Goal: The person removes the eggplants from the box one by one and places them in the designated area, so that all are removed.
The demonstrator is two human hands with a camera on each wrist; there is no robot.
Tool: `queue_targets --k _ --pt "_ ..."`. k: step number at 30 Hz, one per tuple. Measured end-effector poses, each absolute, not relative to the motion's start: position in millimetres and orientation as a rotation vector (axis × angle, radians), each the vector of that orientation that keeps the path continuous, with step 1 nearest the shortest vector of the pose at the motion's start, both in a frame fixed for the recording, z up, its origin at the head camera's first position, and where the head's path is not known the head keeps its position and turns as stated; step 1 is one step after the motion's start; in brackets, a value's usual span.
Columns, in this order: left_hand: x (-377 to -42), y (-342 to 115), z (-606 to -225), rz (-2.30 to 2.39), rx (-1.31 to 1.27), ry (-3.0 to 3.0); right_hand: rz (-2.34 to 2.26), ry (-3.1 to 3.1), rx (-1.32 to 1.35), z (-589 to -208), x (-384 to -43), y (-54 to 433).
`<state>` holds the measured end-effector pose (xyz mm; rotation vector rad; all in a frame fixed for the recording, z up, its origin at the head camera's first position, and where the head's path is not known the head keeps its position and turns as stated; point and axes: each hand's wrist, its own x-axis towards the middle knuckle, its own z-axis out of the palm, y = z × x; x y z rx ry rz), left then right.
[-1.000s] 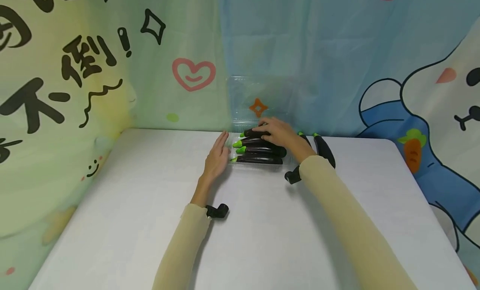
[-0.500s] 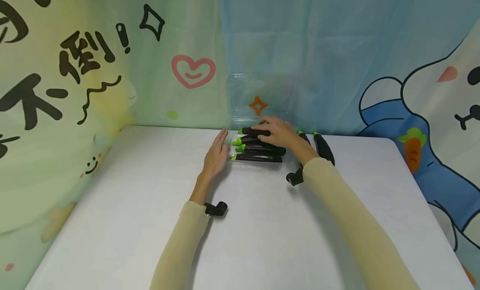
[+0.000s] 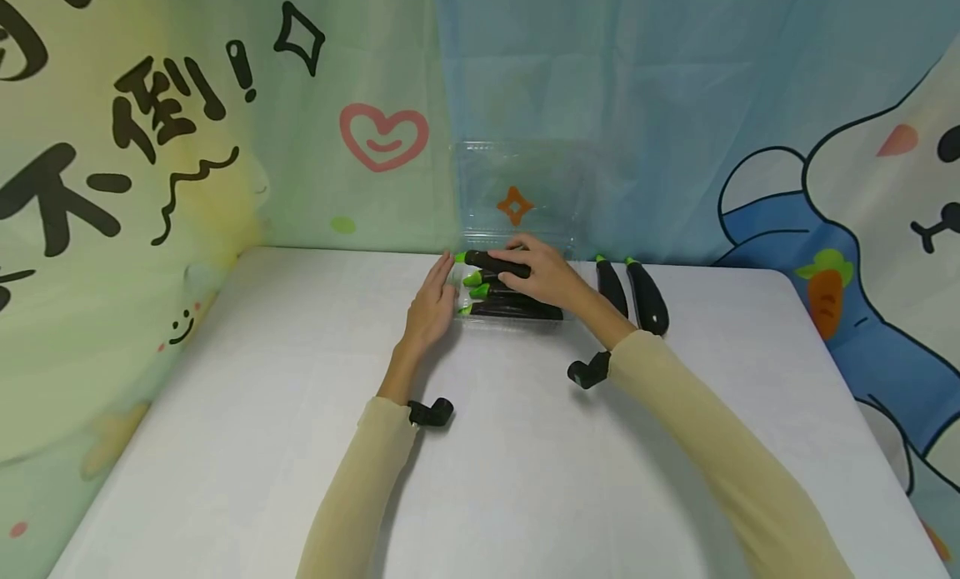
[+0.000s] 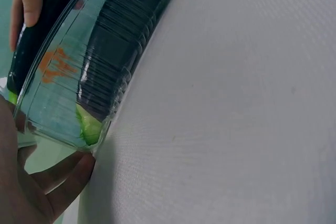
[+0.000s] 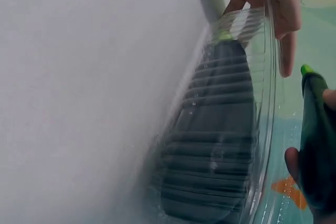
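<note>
The right hand point(image 3: 546, 272) grips a glossy, dark purple eggplant with a green stem end point(image 3: 482, 260), thumb and fingers closed around its body. This eggplant is held above the far side of a clear, ribbed plastic container point(image 4: 50, 111), its stem end pointing left and located just beside the fingertips of the left hand. The left hand point(image 3: 431, 308) has its fingers extended and touches the left end of the container, holding nothing. Inside the container, three similar dark eggplants point(image 3: 517, 311) lie side by side, stem ends to the left. The transparent lid point(image 3: 540, 179) stands upright at the rear edge, in front of a printed fabric backdrop point(image 3: 660, 146). Two loose dark eggplants point(image 3: 647, 300) lie to the right of the container on the white tabletop point(image 3: 495, 446), stem ends facing the backdrop.
</note>
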<state>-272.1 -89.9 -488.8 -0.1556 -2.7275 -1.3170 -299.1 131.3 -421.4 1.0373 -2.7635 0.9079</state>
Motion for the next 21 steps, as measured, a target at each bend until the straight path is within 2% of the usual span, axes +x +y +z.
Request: queue_targets --k 21 --pt "-272 -89 -489 -1.317 -0.161 -2.727 1.089 -2.705 0.748 -426 -286 144"
